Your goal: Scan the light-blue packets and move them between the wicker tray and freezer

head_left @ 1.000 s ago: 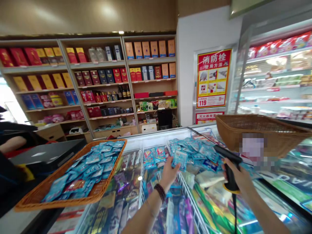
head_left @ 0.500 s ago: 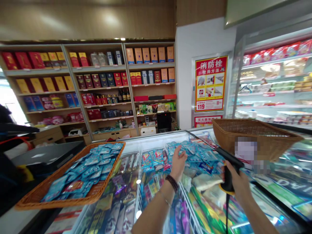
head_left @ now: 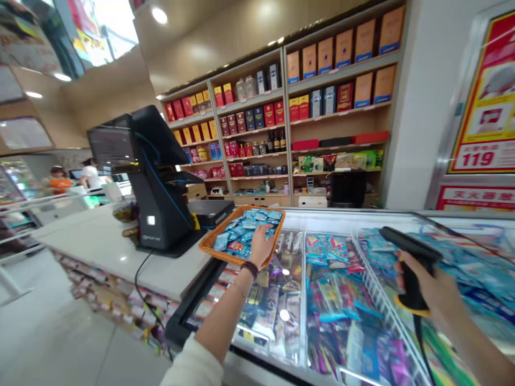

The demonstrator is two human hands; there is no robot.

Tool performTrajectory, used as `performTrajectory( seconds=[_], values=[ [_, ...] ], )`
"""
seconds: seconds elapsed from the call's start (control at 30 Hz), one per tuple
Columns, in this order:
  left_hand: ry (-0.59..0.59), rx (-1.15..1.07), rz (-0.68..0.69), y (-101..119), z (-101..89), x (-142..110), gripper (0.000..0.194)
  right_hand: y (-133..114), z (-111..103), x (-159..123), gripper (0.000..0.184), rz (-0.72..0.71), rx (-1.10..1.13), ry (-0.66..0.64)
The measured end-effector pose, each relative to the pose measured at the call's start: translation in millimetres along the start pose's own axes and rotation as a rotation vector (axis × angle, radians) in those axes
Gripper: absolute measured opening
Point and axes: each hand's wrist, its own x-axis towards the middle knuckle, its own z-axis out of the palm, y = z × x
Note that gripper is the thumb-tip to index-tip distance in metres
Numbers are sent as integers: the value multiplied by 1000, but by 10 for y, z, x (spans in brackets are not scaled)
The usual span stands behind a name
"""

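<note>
My left hand (head_left: 260, 246) reaches over the near right edge of a wicker basket (head_left: 209, 247) full of small blue packets (head_left: 241, 230). Its fingers curl on a blue packet at the basket's rim. My right hand (head_left: 432, 284) is closed round the handle of a black barcode scanner (head_left: 406, 252) with a yellow base, held above the chest freezer's glass lid (head_left: 322, 279). The scanner's cable hangs down from the grip. More blue packets (head_left: 475, 268) lie heaped on the freezer at the right.
A black till terminal (head_left: 153, 171) stands on the white counter (head_left: 92, 241) left of the basket, with a cable (head_left: 140, 279) trailing over the edge. Wall shelves (head_left: 257, 123) hold boxed goods. Two people (head_left: 58, 179) stand far off at the left.
The view has swung left. My left hand moved from the packet pile on the freezer's right over to the wicker basket. My right hand keeps hold of the scanner.
</note>
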Motion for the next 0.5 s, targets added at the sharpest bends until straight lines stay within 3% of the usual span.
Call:
performTrajectory(
  seconds=[0.1,0.23,0.37,0.5],
  values=[
    [-7,302,-150,-288,-400,52,35,178,474,-102,43,-34,7,-206],
    [-17,499,-312,-503,-601,93,37,525,892,-221,46,-10,-13,-352],
    [17,473,-425,-538,-556,185,48,738,985,-266,47,3,-44,-436],
    [51,352,-485,-504,-470,267,64,733,876,-262,48,39,3,-381]
  ],
)
